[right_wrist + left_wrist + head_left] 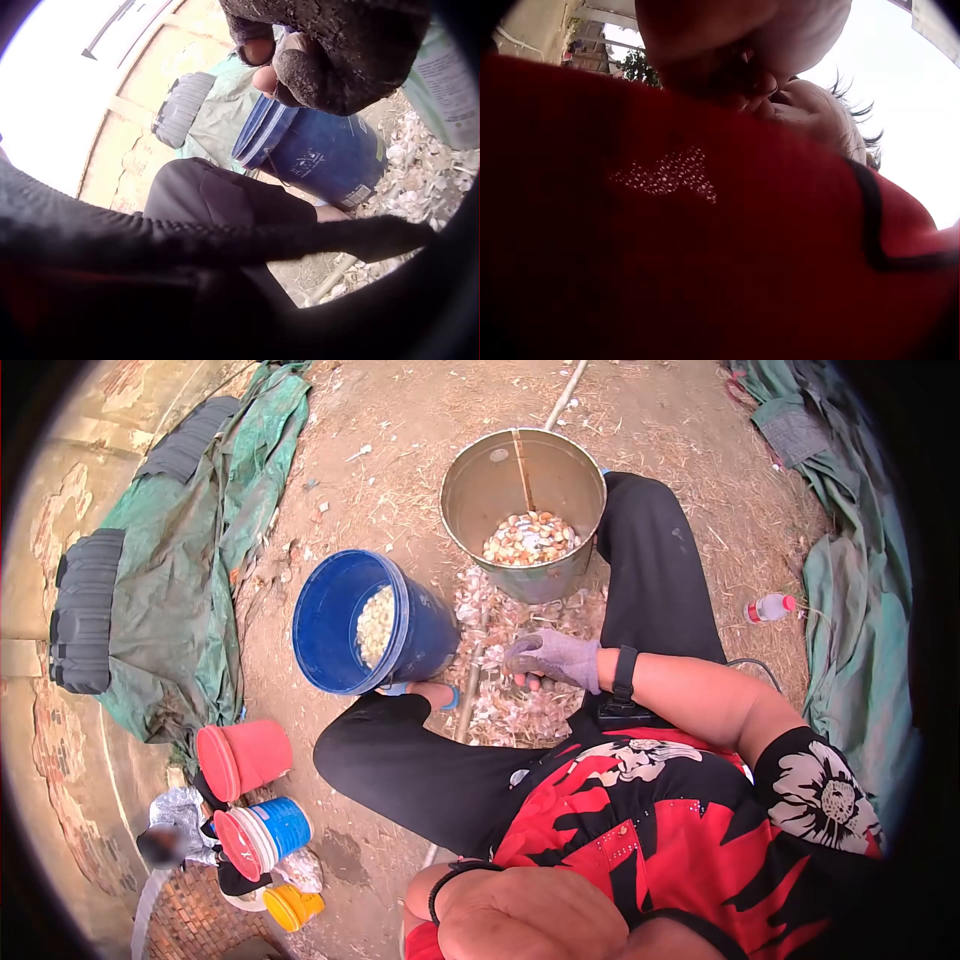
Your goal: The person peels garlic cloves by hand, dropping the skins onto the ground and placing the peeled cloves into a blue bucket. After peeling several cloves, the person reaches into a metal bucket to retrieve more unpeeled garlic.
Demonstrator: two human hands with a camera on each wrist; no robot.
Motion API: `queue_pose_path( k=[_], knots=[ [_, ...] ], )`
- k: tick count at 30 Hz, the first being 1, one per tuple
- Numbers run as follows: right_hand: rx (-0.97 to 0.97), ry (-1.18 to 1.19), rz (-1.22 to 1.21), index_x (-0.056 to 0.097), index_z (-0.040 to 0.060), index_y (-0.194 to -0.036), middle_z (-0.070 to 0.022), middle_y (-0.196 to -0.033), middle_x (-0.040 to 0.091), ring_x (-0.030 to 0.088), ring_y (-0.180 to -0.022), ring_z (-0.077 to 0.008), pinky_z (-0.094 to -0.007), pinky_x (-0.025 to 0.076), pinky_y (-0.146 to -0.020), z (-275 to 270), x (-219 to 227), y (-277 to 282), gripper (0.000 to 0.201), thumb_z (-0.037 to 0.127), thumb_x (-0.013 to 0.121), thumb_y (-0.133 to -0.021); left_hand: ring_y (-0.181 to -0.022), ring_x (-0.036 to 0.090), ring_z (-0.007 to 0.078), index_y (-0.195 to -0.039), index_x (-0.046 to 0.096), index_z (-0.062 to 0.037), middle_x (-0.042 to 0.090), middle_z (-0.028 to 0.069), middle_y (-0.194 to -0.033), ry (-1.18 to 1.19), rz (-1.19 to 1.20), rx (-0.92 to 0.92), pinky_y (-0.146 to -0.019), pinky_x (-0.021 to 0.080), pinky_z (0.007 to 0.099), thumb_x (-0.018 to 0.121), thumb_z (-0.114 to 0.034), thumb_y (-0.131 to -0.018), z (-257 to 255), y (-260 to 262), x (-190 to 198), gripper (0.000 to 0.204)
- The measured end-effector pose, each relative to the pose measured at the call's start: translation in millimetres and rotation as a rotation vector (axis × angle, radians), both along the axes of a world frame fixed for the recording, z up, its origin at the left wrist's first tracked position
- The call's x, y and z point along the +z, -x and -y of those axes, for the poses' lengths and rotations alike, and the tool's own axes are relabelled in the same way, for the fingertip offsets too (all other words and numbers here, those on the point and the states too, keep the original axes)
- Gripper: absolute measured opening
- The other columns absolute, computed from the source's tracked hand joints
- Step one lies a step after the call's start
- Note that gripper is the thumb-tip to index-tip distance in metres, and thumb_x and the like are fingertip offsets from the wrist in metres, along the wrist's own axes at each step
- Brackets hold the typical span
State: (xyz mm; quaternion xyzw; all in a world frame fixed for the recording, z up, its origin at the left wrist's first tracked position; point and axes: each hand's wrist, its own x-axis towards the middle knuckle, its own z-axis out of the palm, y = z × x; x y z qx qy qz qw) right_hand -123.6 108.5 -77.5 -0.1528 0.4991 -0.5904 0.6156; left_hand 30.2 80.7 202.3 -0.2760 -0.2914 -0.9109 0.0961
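My right hand [555, 660] wears a grey-purple glove with bare fingertips. It hangs loosely curled over a heap of pale papery skins [525, 710], and no thing shows in its fingers. In the right wrist view the glove [337, 56] looks dark and dirt-caked. A metal bucket [570, 575] beyond it holds brownish unpeeled cloves [530, 540], apparently garlic. Left of it a blue bucket [430, 625] leans with pale peeled cloves [376, 625] inside. My bare left hand [530, 915] is raised close to the face; its fingers are mostly hidden.
A red bucket [255, 755], a blue bucket with a red lid [285, 825] and a yellow bucket [295, 907] stand lower left, beside another person [180, 830]. Green tarps [180, 590] line both sides. A red-capped bottle [768, 609] lies right. A pole [567, 395] runs along the ground.
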Motion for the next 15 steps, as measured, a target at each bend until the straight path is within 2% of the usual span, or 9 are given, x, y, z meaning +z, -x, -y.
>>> queue_pose_path(
  k=[2, 4, 7, 11, 15],
  knots=[
    [0.010, 0.014, 0.003, 0.066, 0.0034, -0.102, -0.0020, -0.080, 0.066, 0.059, -0.061, -0.0069, -0.0221, 0.046, -0.054, 0.2, -0.9, 0.0, 0.023, 0.024, 0.064, -0.093, -0.041, 0.053, 0.0237, -0.090, 0.060, 0.0131, 0.061, 0.0206, -0.063, 0.029, -0.046, -0.043, -0.036, 0.037, 0.0313, 0.064, 0.010, -0.086, -2.7, 1.2, 0.5, 0.007],
    [0.000, -0.005, -0.005, 0.066, 0.0049, -0.101, -0.0022, -0.079, 0.067, 0.060, -0.059, -0.0076, -0.0225, 0.045, -0.052, 2.3, -7.0, -0.8, 0.021, 0.024, 0.063, -0.092, -0.040, 0.052, 0.0217, -0.087, 0.059, 0.0116, 0.061, 0.0203, -0.062, 0.026, -0.088, 0.196, -0.035, 0.035, 0.0299, 0.064, 0.010, -0.086, -17.3, -2.0, 1.7, 0.005],
    [-0.002, 0.005, -0.058, 0.065, 0.0064, -0.101, -0.0024, -0.079, 0.067, 0.061, -0.058, -0.0083, -0.0237, 0.045, -0.050, 4.2, -13.1, -1.0, 0.020, 0.024, 0.061, -0.093, -0.040, 0.051, 0.0201, -0.085, 0.058, 0.0104, 0.060, 0.0198, -0.063, 0.072, -0.075, 0.240, -0.035, 0.034, 0.0292, 0.064, 0.009, -0.086, -21.7, -3.8, 4.4, 0.006],
    [-0.001, 0.008, -0.036, 0.065, 0.0071, -0.105, -0.0013, -0.081, 0.067, 0.061, -0.059, -0.0083, -0.0235, 0.044, -0.051, 2.8, -17.9, -0.9, 0.021, 0.023, 0.061, -0.092, -0.039, 0.050, 0.0199, -0.085, 0.058, 0.0107, 0.060, 0.0193, -0.063, 0.057, -0.157, 0.209, -0.035, 0.034, 0.0292, 0.064, 0.008, -0.087, -22.1, 0.2, 2.2, 0.007],
    [-0.033, 0.006, -0.030, 0.066, 0.0072, -0.106, -0.0013, -0.081, 0.068, 0.061, -0.060, -0.0077, -0.0232, 0.044, -0.051, 3.0, -19.6, -1.6, 0.021, 0.023, 0.061, -0.092, -0.040, 0.050, 0.0200, -0.088, 0.060, 0.0110, 0.060, 0.0168, -0.063, 0.078, -0.073, 0.207, -0.035, 0.033, 0.0300, 0.064, 0.004, -0.088, -21.5, -8.6, 4.2, 0.008]
  ],
)
